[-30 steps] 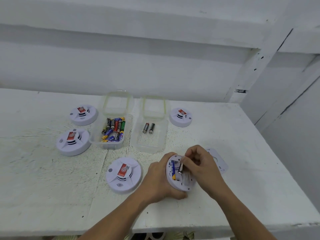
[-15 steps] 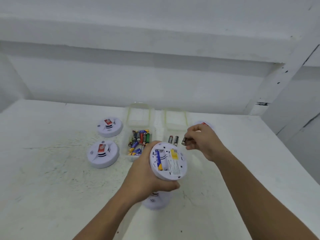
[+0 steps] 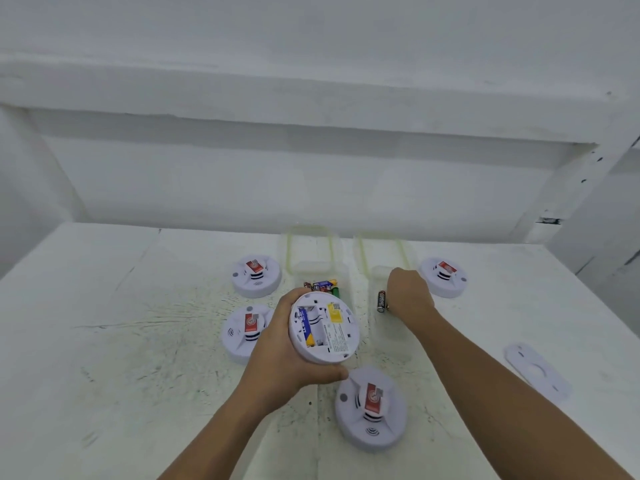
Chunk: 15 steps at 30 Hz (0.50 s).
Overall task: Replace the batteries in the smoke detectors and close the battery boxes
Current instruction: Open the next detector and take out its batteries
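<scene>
Since the earlier frame, the right hand (image 3: 408, 296) had been lowered into the right clear box (image 3: 379, 271). On the white table (image 3: 138, 341), four closed smoke detectors (image 3: 370, 408) and a mounting plate (image 3: 536, 370) were laid around that box and a second clear box (image 3: 311, 268) of mixed batteries. An opened smoke detector (image 3: 325, 327) was gripped underside-up above the table by the left hand (image 3: 277, 355), with one blue battery (image 3: 306, 329) seated in its compartment. The right hand's fingers were curled downward just beside a black battery (image 3: 381, 301); whether anything was held could not be told.
</scene>
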Motion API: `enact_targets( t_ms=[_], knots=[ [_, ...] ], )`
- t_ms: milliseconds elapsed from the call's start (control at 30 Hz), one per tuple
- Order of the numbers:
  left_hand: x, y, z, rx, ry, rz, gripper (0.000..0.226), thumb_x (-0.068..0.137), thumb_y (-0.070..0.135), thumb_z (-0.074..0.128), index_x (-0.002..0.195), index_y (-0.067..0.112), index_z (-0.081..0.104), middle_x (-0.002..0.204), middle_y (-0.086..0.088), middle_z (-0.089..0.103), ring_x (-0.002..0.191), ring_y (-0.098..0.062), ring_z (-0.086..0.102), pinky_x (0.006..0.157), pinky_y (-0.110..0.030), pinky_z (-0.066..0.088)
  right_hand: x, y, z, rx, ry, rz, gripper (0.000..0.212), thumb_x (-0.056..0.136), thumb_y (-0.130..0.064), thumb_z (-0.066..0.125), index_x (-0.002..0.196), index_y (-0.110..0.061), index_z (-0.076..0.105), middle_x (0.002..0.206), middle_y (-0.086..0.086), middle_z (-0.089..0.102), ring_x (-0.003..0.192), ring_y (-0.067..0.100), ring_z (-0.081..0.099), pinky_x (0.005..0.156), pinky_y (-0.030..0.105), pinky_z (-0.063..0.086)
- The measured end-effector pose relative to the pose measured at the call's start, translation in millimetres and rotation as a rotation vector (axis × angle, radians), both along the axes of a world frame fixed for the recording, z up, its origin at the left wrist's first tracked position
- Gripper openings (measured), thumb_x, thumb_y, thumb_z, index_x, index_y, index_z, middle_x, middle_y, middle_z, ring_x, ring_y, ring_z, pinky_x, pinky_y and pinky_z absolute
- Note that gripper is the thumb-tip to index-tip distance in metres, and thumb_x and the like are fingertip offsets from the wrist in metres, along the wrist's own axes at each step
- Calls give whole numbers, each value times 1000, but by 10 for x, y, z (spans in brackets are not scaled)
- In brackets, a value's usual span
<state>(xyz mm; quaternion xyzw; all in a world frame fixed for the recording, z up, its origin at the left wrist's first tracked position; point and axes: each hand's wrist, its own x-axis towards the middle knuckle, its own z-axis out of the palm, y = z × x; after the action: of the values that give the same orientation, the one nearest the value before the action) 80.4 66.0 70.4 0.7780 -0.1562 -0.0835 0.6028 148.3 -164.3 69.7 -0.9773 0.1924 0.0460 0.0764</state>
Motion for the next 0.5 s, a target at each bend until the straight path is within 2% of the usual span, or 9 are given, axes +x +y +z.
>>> enact_targets(
  t_ms=[67,133,200,267,367,500],
  knots=[
    [22,33,-9,-10,1,-6,99,45,13,97,124,37,42,108,33,59,104,11,56,73,-9,50,24,-12,-8,42,-10,-27,39,86,8,43,59,-14,28,59,2,41,49,12,35,39,21,22],
    [45,40,-14,-20,5,-14,100,45,11,96,125,36,43,108,31,60,104,10,57,73,-11,51,33,-47,-27,104,-21,-41,32,83,10,44,59,-10,36,57,6,42,47,13,37,40,21,22],
    [70,26,-13,-24,7,-18,100,45,10,96,125,36,43,108,29,61,104,8,58,74,-14,53,46,-116,-34,194,-53,-54,15,79,11,44,76,5,58,73,18,62,60,26,58,44,20,26],
    [91,-1,-5,-20,6,-18,98,46,9,96,124,37,43,108,29,62,103,7,59,75,-17,54,26,-196,-28,313,-85,-71,26,79,11,45,98,11,62,87,24,67,77,36,66,50,24,33],
    [116,-58,2,-11,0,-5,99,46,11,96,125,38,42,109,28,62,104,6,59,75,-16,54,-58,-300,25,458,-169,-56,20,86,5,44,96,-2,61,88,16,65,77,33,66,59,32,49],
    [116,-155,33,26,-4,27,95,45,15,96,119,44,43,107,31,61,100,9,60,73,-14,53,-217,-324,182,607,-300,42,13,90,-6,54,88,-16,63,84,2,67,76,20,66,75,38,57]
  ],
)
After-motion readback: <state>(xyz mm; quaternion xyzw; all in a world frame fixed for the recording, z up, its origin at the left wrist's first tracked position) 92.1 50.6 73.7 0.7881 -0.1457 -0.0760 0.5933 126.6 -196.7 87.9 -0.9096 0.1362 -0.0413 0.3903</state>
